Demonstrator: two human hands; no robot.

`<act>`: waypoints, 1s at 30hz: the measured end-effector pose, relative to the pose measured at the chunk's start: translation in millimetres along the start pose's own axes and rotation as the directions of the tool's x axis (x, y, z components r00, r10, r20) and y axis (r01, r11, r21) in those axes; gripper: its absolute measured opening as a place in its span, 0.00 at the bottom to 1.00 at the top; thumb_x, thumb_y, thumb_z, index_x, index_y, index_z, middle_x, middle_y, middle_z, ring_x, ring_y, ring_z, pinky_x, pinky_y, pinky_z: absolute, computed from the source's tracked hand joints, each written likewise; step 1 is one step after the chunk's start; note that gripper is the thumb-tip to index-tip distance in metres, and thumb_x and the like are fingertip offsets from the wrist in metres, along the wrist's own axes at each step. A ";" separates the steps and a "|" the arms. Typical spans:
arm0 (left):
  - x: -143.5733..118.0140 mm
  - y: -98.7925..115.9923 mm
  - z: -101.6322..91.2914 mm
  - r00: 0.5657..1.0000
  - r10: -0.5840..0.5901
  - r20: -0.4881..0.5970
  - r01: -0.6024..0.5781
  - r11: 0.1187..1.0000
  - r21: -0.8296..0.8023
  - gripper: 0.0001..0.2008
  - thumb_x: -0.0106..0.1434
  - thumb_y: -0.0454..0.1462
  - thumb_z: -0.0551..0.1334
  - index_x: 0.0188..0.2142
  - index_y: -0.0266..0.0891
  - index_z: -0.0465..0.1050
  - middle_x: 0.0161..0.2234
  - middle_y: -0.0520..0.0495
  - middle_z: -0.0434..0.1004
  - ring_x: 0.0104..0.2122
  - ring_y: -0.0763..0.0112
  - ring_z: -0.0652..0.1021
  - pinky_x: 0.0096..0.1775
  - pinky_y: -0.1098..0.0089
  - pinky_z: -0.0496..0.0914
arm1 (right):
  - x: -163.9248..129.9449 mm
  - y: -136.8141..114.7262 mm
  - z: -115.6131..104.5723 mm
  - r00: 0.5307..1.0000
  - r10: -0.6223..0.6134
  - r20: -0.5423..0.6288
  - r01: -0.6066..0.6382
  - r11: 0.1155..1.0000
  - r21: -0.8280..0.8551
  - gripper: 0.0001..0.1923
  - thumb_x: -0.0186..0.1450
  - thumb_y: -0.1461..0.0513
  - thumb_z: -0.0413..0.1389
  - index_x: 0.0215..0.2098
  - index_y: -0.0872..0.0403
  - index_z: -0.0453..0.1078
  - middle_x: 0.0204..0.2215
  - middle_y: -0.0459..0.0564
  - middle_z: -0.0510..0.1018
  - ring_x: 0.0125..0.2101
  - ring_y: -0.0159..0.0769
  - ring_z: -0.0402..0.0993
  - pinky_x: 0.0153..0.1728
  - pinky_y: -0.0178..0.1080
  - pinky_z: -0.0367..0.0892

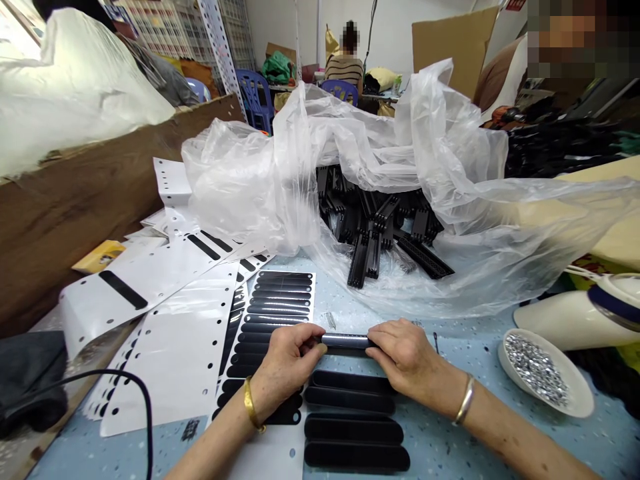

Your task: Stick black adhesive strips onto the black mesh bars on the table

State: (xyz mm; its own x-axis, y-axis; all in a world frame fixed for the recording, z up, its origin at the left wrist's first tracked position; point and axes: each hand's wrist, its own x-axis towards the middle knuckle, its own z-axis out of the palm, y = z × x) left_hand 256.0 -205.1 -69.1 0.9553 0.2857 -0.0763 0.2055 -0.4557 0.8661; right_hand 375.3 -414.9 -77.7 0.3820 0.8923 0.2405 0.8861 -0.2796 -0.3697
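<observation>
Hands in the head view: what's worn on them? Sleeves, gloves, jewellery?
Both are bare, no gloves, and no sleeves show on either forearm. The left hand has a gold bangle at the wrist. The right hand has a silver-coloured bangle at its wrist. No rings can be made out on the fingers.

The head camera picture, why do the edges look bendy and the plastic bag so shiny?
In the head view the wide lens curves the cardboard wall at the left edge; overhead light glares off the plastic bag. The centre stays sharp: both hands, left hand and right hand, hold a glinting dark strip.
</observation>
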 end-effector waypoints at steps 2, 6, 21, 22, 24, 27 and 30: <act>0.1 0.1 -0.1 1.000 0.002 0.002 -0.002 1.000 0.000 0.09 0.57 0.35 0.60 0.36 0.37 0.79 0.25 0.51 0.77 0.25 0.72 0.75 0.31 0.73 0.69 | 0.5 -0.8 -0.5 1.000 0.003 0.002 -0.003 1.000 -0.001 0.07 0.67 0.66 0.52 0.31 0.57 0.70 0.27 0.49 0.74 0.28 0.36 0.68 0.30 0.40 0.54; 0.1 -2.5 1.0 1.000 0.006 -0.007 -0.007 1.000 -0.024 0.10 0.57 0.35 0.61 0.37 0.37 0.78 0.26 0.50 0.78 0.26 0.72 0.76 0.31 0.73 0.70 | 1.2 -1.2 -0.8 1.000 0.005 0.002 -0.005 1.000 -0.001 0.06 0.66 0.66 0.53 0.31 0.57 0.70 0.27 0.49 0.74 0.28 0.36 0.68 0.31 0.40 0.55; 0.3 -8.9 1.3 0.985 0.174 -0.025 -0.174 0.985 -0.003 0.07 0.60 0.34 0.62 0.36 0.42 0.79 0.31 0.53 0.81 0.31 0.71 0.80 0.36 0.73 0.73 | 2.7 4.9 0.3 0.999 0.047 -0.001 -0.046 0.984 0.171 0.03 0.64 0.67 0.57 0.35 0.59 0.74 0.28 0.50 0.76 0.30 0.36 0.72 0.33 0.38 0.64; 0.6 -9.5 1.2 0.983 0.181 -0.024 -0.181 0.984 0.000 0.07 0.60 0.33 0.62 0.35 0.42 0.79 0.31 0.53 0.81 0.31 0.72 0.80 0.36 0.73 0.73 | 3.0 5.8 0.5 0.999 0.051 -0.004 -0.050 0.980 0.191 0.03 0.64 0.67 0.58 0.35 0.58 0.74 0.28 0.50 0.76 0.30 0.36 0.72 0.33 0.38 0.65; 1.0 -10.7 1.0 0.980 0.198 -0.018 -0.198 0.980 0.005 0.06 0.61 0.33 0.62 0.35 0.41 0.79 0.31 0.53 0.81 0.31 0.73 0.80 0.36 0.74 0.73 | 3.2 7.8 1.4 0.998 0.065 -0.016 -0.060 0.971 0.232 0.03 0.64 0.66 0.58 0.35 0.58 0.75 0.28 0.50 0.76 0.30 0.36 0.72 0.33 0.37 0.65; 1.4 -12.2 0.7 0.975 0.223 -0.014 -0.223 0.975 0.013 0.06 0.61 0.33 0.62 0.34 0.41 0.79 0.32 0.53 0.82 0.32 0.73 0.80 0.37 0.74 0.73 | 2.2 10.1 3.0 0.995 0.086 -0.046 -0.069 0.956 0.285 0.04 0.63 0.66 0.60 0.36 0.57 0.76 0.30 0.50 0.78 0.31 0.36 0.73 0.34 0.37 0.67; 2.0 -13.5 0.9 0.972 0.234 -0.013 -0.234 0.972 0.020 0.06 0.61 0.33 0.62 0.35 0.41 0.80 0.33 0.53 0.82 0.32 0.73 0.80 0.38 0.74 0.74 | 0.2 11.7 4.9 0.993 0.096 -0.067 -0.069 0.941 0.331 0.06 0.62 0.65 0.60 0.37 0.58 0.77 0.31 0.52 0.79 0.31 0.36 0.74 0.34 0.37 0.68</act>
State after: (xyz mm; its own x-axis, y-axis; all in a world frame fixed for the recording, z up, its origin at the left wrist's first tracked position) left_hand 255.4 -199.1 -81.4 0.9741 0.1817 0.1348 -0.0194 -0.5265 0.8500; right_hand 384.5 -416.3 -86.5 0.4817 0.8358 0.2633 0.7210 -0.2072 -0.6612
